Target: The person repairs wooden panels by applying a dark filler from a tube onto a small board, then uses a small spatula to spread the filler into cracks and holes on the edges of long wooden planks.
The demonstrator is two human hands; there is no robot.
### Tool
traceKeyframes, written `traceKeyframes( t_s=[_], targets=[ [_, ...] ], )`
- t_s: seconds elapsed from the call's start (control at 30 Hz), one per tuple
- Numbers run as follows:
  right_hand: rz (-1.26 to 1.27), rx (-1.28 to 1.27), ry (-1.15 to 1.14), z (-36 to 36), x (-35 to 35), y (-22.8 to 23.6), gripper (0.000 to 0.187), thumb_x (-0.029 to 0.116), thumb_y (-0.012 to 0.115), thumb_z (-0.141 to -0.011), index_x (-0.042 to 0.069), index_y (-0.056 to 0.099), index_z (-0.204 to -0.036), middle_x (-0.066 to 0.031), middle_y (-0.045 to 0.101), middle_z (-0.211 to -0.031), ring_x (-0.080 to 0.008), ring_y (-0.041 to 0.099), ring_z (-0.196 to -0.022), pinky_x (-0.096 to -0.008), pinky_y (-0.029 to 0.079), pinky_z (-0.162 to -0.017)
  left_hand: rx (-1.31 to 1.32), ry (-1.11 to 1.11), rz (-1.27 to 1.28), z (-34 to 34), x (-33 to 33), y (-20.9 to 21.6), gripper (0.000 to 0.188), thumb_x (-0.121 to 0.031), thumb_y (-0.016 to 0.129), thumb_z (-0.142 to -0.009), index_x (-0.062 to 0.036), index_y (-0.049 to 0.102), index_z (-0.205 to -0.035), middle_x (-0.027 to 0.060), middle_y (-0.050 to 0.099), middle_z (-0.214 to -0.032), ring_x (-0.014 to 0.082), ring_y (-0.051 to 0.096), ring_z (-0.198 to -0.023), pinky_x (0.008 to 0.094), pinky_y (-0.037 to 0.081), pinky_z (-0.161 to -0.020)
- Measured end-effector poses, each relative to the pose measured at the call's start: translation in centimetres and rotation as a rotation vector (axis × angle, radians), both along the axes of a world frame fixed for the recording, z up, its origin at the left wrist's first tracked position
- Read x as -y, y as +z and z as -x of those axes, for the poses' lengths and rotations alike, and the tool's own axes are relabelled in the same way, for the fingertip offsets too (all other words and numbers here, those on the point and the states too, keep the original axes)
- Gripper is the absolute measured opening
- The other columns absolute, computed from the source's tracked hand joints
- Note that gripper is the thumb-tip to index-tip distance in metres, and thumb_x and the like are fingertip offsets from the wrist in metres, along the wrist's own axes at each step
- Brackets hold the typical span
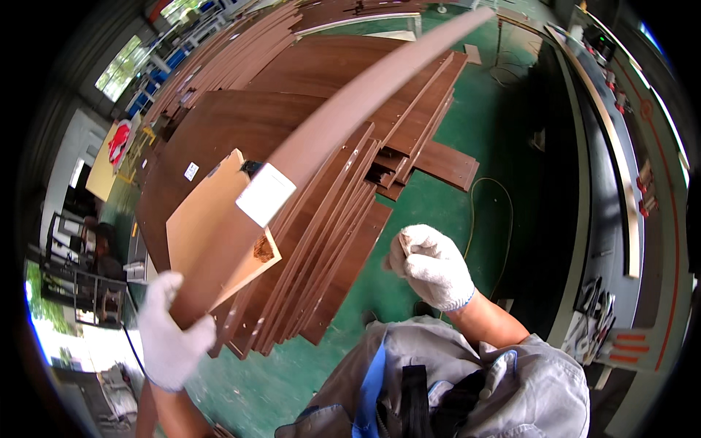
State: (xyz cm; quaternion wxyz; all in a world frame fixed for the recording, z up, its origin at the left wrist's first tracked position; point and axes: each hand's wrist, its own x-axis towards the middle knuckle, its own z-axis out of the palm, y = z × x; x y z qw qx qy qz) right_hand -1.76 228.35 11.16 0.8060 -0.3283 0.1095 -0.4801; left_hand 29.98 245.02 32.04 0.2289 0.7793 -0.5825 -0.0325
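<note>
A long brown board (pixel 350 102), blurred along its length, slants from the lower left up to the far right. White-gloved, my left hand (pixel 174 336) grips its near end with the thumb on one side and the fingers on the other. A white label (pixel 266 195) is on the board's face. My right hand (pixel 432 271), also in a white glove, is apart from the board, over the green floor. Its fingers are curled and pressed together; whatever they may hold is too small to make out. Below the board lies a tan panel (pixel 191 219) with a torn corner.
Several brown planks (pixel 314 255) are stacked beneath, beside a large brown panel (pixel 219 131). More long brown strips (pixel 248 36) lie at the far left. To the right runs a long dark machine bed (pixel 610 182). A thin cable (pixel 511 212) loops over the green floor (pixel 431 212).
</note>
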Motion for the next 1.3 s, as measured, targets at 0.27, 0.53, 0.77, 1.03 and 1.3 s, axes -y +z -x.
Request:
traceKeyframes(
  t_s=[0.27,0.53,0.77,1.03,1.3],
  targets=[
    [0.062,0.169,-0.027,0.4,5.7,1.6,0.018,0.012,0.079,-0.091,0.004,0.065,-0.1,-0.0009,0.054,-0.088,-0.0156,0.053,-0.079,-0.0367,0.048,-0.079,-0.081,0.086,-0.059,10.0,-2.0,-5.4,0.054,-0.008,0.084,-0.07,0.0005,0.063,-0.119,0.017,0.075,-0.097,0.0242,0.075,-0.091,0.0379,0.059,-0.084],
    [0.019,0.037,0.035,-3.8,11.1,2.3,0.02,0.008,0.071,-0.096,0.002,0.068,-0.115,-0.001,0.062,-0.088,-0.0152,0.059,-0.082,-0.0296,0.047,-0.079,-0.155,0.097,-0.09,6.8,0.6,-10.6,0.056,-0.022,0.087,-0.074,-0.0041,0.064,-0.121,0.0216,0.075,-0.107,0.0368,0.076,-0.099,0.0428,0.061,-0.089],
    [-0.083,-0.129,-0.003,-8.5,14.6,2.8,0.024,0.01,0.07,-0.098,0.006,0.069,-0.121,0.0022,0.066,-0.09,-0.0128,0.063,-0.08,-0.0277,0.051,-0.076,0.088,-0.052,0.004,3.0,3.0,-13.2,0.058,-0.024,0.087,-0.078,-0.0039,0.064,-0.127,0.0231,0.075,-0.103,0.0403,0.075,-0.094,0.0463,0.061,-0.087],
    [-0.071,-0.005,-0.025,-9.5,15.8,1.9,0.029,0.012,0.068,-0.098,0.004,0.068,-0.127,0.0008,0.067,-0.094,-0.0144,0.064,-0.087,-0.0319,0.051,-0.086,-0.058,-0.091,-0.091,1.0,4.1,-12.9,0.06,-0.026,0.085,-0.082,0.0018,0.063,-0.131,0.0243,0.074,-0.115,0.0402,0.072,-0.107,0.0454,0.059,-0.094],
    [-0.082,0.051,-0.064,-8.7,16.3,0.6,0.026,0.01,0.067,-0.099,0.007,0.067,-0.125,-0.0006,0.067,-0.09,-0.0168,0.063,-0.083,-0.0338,0.048,-0.083,0.353,-0.179,0.09,2.3,0.7,-14.9,0.057,-0.02,0.08,-0.084,-0.0018,0.063,-0.135,0.019,0.065,-0.125,0.0407,0.063,-0.115,0.0489,0.055,-0.097]
  ],
)
